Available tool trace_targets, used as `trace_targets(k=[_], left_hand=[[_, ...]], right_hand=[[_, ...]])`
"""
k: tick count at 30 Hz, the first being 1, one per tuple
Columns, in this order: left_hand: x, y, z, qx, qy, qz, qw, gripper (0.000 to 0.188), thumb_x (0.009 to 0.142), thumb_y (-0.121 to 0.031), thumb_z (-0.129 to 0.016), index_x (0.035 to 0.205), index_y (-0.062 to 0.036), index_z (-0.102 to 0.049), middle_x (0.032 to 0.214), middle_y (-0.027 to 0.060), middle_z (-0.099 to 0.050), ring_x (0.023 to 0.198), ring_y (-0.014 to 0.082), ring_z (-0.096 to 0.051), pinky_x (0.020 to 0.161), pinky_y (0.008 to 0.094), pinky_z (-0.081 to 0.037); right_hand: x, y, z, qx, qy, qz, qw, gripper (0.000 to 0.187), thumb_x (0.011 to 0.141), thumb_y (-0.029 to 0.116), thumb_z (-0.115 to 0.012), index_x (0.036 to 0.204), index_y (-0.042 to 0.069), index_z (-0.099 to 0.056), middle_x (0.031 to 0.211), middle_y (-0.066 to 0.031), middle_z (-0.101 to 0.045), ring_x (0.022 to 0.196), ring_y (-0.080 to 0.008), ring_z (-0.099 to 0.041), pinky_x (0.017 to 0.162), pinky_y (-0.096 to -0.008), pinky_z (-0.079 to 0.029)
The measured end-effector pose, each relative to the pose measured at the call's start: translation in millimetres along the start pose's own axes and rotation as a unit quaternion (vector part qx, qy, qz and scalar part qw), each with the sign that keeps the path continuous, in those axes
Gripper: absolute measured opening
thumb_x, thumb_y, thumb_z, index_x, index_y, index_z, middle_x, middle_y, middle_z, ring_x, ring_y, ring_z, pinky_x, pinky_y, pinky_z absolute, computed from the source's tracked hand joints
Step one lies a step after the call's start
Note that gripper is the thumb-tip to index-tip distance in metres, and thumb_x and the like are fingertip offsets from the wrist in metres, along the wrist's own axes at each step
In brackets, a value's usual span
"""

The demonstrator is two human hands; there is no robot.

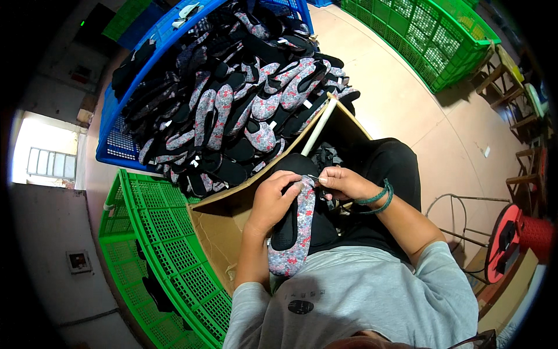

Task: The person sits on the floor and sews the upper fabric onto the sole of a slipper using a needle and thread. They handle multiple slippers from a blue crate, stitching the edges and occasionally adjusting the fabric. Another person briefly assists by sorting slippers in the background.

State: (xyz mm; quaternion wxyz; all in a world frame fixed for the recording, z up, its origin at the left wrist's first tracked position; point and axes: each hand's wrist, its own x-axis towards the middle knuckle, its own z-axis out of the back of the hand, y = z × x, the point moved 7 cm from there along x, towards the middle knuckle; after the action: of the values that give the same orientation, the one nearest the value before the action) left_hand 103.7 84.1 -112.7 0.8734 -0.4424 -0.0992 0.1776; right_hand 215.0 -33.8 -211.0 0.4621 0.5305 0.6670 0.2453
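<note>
A slip-on fabric shoe (302, 221) with a grey, red-flowered upper and black lining lies across my lap, its rounded toe toward my shirt. Its heel end is pinched between the thumb and fingers of my left hand (273, 199). Close beside that heel, my right hand (347, 185) is closed in a pinch, with a green band around its wrist. A small dark thing shows at the right fingertips; its kind is too small to make out. Below the right hand, the space between my legs is partly hidden.
A large heap of similar flowered shoes (224, 107) fills a blue crate (110, 131) ahead. An open cardboard box (224, 218) and a green crate (168, 244) stand at left. Another green crate (427, 43) is far right. A red reel (504, 241) stands near right.
</note>
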Motion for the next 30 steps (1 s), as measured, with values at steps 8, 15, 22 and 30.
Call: trace_targets(k=[8, 15, 22, 30], left_hand=[[-20, 1, 6, -0.053, -0.06, 0.036, 0.996, 0.026, 0.085, -0.003, -0.063, 0.11, 0.0015, -0.066, 0.108, 0.0124, -0.068, 0.101, 0.0209, -0.064, 0.091, 0.0306, -0.048], [-21, -7, 0, 0.111, -0.128, -0.063, 0.984, 0.022, 0.079, -0.003, -0.071, 0.101, -0.0015, -0.071, 0.099, 0.0146, -0.07, 0.088, 0.0294, -0.068, 0.079, 0.0345, -0.053], [-38, -22, -3, 0.15, -0.221, -0.125, 0.956, 0.017, 0.078, -0.002, -0.073, 0.095, -0.0012, -0.072, 0.091, 0.015, -0.07, 0.081, 0.03, -0.068, 0.073, 0.0355, -0.053], [-49, -22, 1, 0.144, -0.285, -0.071, 0.945, 0.01, 0.078, -0.001, -0.073, 0.087, 0.0008, -0.069, 0.083, 0.0145, -0.066, 0.076, 0.0296, -0.064, 0.07, 0.0353, -0.051]], right_hand=[[-12, 17, -14, -0.005, 0.041, -0.029, 0.999, 0.027, 0.101, 0.037, -0.052, 0.105, 0.011, -0.06, 0.075, 0.0033, -0.058, 0.053, -0.0023, -0.04, 0.046, -0.0181, -0.027], [-11, 11, -17, -0.018, 0.061, -0.017, 0.998, 0.025, 0.102, 0.036, -0.052, 0.106, 0.011, -0.057, 0.076, 0.0024, -0.059, 0.052, -0.0021, -0.038, 0.046, -0.018, -0.026], [-13, 8, -21, -0.015, 0.074, -0.009, 0.997, 0.023, 0.102, 0.034, -0.052, 0.105, 0.012, -0.054, 0.078, 0.0025, -0.059, 0.053, -0.002, -0.037, 0.047, -0.018, -0.027], [-21, 18, -25, -0.031, 0.087, -0.016, 0.996, 0.022, 0.102, 0.03, -0.053, 0.108, 0.009, -0.055, 0.086, 0.0013, -0.06, 0.063, -0.0018, -0.045, 0.052, -0.0174, -0.032]])
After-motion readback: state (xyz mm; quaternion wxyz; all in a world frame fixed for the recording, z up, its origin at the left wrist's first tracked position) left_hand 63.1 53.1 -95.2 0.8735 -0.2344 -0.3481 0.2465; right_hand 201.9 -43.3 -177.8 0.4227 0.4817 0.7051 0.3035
